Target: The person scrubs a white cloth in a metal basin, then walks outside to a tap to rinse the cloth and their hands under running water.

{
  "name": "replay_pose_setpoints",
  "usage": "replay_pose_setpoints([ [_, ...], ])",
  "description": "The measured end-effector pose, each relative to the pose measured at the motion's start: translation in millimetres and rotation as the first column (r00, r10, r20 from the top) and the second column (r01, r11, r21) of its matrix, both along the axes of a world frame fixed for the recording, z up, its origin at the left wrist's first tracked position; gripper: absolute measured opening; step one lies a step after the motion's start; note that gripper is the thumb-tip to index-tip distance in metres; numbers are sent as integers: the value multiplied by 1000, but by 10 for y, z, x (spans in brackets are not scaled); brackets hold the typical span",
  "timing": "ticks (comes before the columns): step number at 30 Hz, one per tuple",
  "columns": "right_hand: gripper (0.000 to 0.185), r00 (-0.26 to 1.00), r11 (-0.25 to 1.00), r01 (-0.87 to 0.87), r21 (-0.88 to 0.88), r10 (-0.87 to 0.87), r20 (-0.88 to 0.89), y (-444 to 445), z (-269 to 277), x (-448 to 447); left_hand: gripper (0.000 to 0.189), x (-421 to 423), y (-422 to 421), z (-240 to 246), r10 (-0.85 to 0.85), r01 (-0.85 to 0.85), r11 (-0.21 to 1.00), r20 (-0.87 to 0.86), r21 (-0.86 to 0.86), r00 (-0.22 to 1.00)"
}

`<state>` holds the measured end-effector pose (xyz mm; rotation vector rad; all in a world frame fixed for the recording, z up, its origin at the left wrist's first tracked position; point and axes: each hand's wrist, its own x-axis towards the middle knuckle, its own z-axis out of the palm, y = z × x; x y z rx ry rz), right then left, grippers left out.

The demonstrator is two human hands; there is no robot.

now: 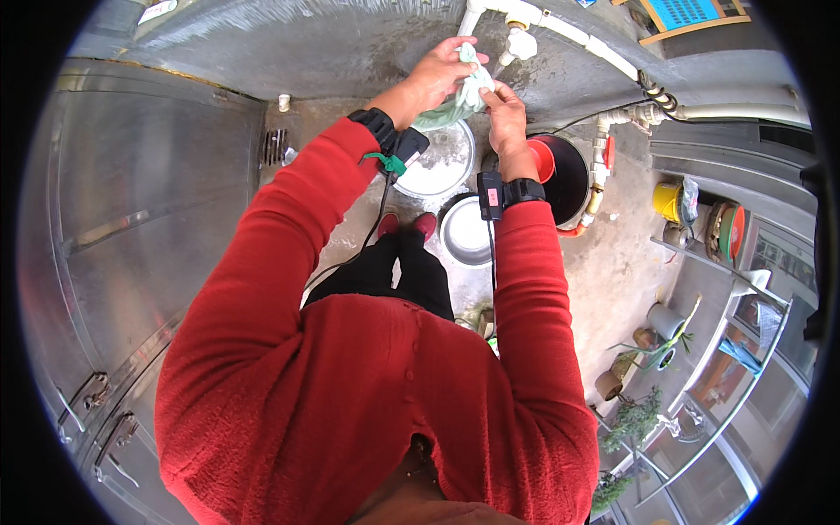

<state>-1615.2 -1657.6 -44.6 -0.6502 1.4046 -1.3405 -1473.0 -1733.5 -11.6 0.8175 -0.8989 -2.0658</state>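
Note:
A pale green cloth (pixel 468 92) is bunched up between my two hands, above a wide metal basin (pixel 453 154) on the floor. My left hand (pixel 438 73) grips its upper part, thumb and fingers around the folds. Lower on the right, my right hand (pixel 504 115) pinches the same cloth. Part of it hangs to the left, over the basin's far rim. Just beyond my hands, a white tap (pixel 520 46) sticks out from the wall piping. White suds or wet marks show in the basin; my left wrist and its strapped device cover some of it.
A smaller metal basin (pixel 464 231) stands near my feet. To the right is a dark bucket (pixel 575 187) with a red scoop or bowl (pixel 542 157) in it. White pipes (pixel 722 113) run along the wall. A metal door (pixel 157 164) is at left; potted plants (pixel 633 413) stand at right.

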Motion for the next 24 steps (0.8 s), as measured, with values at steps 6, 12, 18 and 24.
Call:
replay_pose_setpoints([
  [6,22,994,994,97,-51,-99,-54,30,143,-5,24,95,-113,54,71,-2,964,250,-268,966],
  [12,30,924,999,0,33,13,-383,-11,141,-10,25,43,-133,89,61,78,942,396,-327,916],
  [18,25,503,987,-6,160,142,-853,-41,-7,-477,27,122,-301,-82,170,-41,950,402,-309,900],
  [24,23,985,994,51,95,-35,-171,-161,-53,-630,30,203,-349,-318,62,201,907,590,-370,805],
])
